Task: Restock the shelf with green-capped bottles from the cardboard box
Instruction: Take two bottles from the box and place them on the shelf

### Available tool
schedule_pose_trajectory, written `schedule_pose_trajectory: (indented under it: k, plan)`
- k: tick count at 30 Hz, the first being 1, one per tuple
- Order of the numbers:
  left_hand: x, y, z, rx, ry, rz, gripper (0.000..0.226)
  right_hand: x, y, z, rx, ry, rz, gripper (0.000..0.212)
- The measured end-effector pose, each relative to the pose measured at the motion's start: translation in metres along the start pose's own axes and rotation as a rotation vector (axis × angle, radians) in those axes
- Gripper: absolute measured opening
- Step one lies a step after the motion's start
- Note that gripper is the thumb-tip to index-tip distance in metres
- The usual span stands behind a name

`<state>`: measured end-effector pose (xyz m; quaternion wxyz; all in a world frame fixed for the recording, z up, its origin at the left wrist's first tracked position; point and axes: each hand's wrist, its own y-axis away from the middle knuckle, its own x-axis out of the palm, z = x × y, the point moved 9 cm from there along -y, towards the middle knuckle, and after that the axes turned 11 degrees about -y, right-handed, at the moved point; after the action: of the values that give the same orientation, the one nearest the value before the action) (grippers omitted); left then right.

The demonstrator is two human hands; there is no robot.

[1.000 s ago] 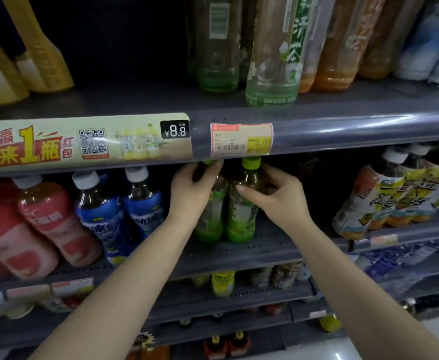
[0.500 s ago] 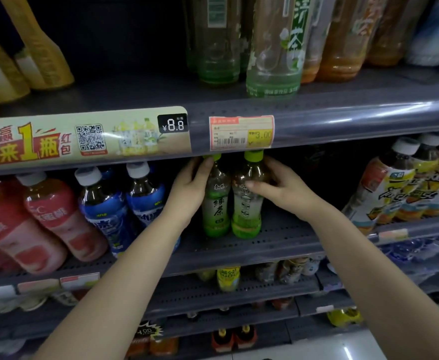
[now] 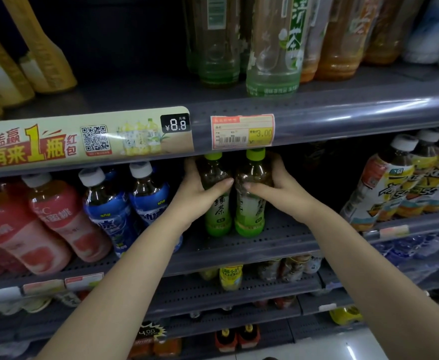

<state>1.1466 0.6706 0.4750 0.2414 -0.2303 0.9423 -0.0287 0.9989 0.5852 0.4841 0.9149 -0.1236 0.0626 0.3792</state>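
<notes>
Two green-capped tea bottles stand upright side by side on the grey middle shelf (image 3: 278, 245). My left hand (image 3: 200, 193) wraps the shoulder of the left green-capped bottle (image 3: 217, 214), thumb across its front. My right hand (image 3: 272, 188) grips the right green-capped bottle (image 3: 250, 216) the same way. Both caps sit just under the upper shelf's price strip (image 3: 241, 132). The cardboard box is out of view.
Blue-labelled bottles (image 3: 125, 211) and pink ones (image 3: 57, 224) lean at the left. Yellow-labelled bottles (image 3: 394, 188) stand at the right, with a dark gap between them and my right hand. Large bottles (image 3: 272, 48) fill the upper shelf. Lower shelves hold more drinks.
Both hands slid from the sides of the two bottles to closed grips around their shoulders. The bottles now stand straighter and nearer the shelf's front.
</notes>
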Motion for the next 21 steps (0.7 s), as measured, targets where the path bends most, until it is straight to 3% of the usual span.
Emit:
schedule_pose_trajectory:
  k: [3, 7, 11, 17, 21]
  plan:
    - [-0.001, 0.002, 0.0, -0.018, -0.013, -0.033, 0.09, -0.009, 0.004, -0.004, -0.027, -0.012, -0.033, 0.056]
    - [-0.016, 0.002, -0.004, 0.003, -0.135, -0.186, 0.065, -0.007, -0.001, -0.002, -0.082, 0.004, -0.16, 0.051]
    - [-0.021, 0.002, -0.005, 0.037, -0.166, -0.297, 0.053, -0.004, -0.016, -0.006, -0.108, -0.015, -0.267, 0.063]
    - [-0.018, -0.021, 0.006, -0.011, -0.09, -0.462, 0.057, -0.001, -0.053, -0.012, -0.102, -0.036, -0.316, 0.069]
    - [-0.019, -0.043, 0.016, -0.056, -0.074, -0.456, 0.055, -0.002, -0.072, -0.012, -0.133, -0.013, -0.331, 0.07]
